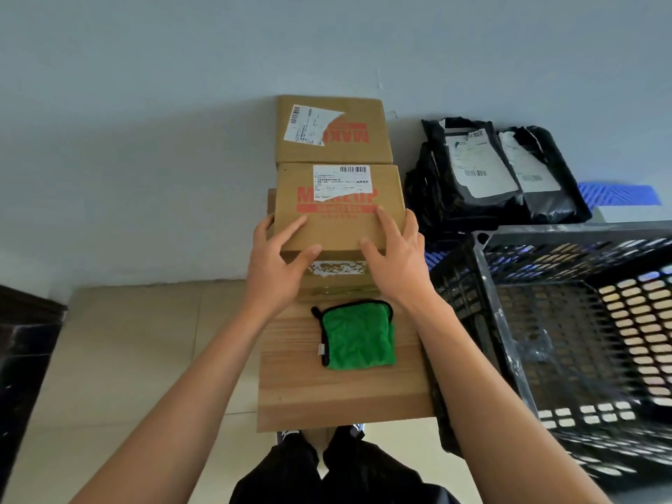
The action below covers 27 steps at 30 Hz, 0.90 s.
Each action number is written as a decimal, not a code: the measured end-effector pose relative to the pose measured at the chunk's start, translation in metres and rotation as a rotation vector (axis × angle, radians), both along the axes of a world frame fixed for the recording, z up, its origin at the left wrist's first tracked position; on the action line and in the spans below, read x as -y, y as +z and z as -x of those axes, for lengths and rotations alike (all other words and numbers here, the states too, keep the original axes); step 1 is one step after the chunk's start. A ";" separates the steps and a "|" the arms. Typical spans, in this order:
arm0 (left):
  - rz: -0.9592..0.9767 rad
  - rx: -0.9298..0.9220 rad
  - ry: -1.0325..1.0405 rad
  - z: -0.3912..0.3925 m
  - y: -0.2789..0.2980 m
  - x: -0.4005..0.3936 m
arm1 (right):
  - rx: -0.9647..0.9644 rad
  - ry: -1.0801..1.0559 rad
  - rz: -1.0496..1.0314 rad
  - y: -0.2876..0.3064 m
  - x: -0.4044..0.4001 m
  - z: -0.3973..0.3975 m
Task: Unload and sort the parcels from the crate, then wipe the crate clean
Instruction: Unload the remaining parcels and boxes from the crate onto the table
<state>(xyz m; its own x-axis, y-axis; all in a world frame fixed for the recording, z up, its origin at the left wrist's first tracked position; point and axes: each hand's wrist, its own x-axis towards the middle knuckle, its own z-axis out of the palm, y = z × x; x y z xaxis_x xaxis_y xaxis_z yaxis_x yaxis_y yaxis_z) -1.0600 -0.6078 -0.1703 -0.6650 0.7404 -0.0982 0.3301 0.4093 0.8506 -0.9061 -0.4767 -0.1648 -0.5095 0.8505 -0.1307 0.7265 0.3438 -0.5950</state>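
A cardboard box with red print and a white label sits on top of another box at the far end of a wooden table. My left hand rests on its near left corner and my right hand on its near right corner. Fingers lie straight over the top and sides, thumbs at the front edge. A second labelled box stands behind, against the wall. Black mailer bags lie in a pile to the right. The black perforated crate stands at the right. A green cloth lies on the table.
A pale wall runs behind the boxes. Blue ribbed plastic shows under the mailer bags. A dark object sits at the left edge on the tiled floor. My legs and shoes show below the table's near edge.
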 end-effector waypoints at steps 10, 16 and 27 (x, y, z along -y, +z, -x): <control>0.005 0.025 -0.001 0.005 -0.001 -0.004 | -0.003 -0.012 -0.008 -0.004 -0.005 0.003; -0.025 -0.041 -0.035 0.006 -0.008 0.001 | -0.179 -0.112 -0.006 -0.008 0.007 0.000; -0.156 -0.186 0.040 0.004 -0.033 0.042 | -0.387 -0.437 0.205 -0.082 0.089 -0.052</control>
<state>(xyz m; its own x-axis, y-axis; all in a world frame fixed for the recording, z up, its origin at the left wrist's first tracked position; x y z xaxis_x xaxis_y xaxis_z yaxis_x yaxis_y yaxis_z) -1.0644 -0.6499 -0.2037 -0.6904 0.7094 0.1416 0.4725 0.2941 0.8308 -0.8536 -0.5660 -0.2466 -0.1629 0.9683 -0.1892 0.4925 -0.0864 -0.8660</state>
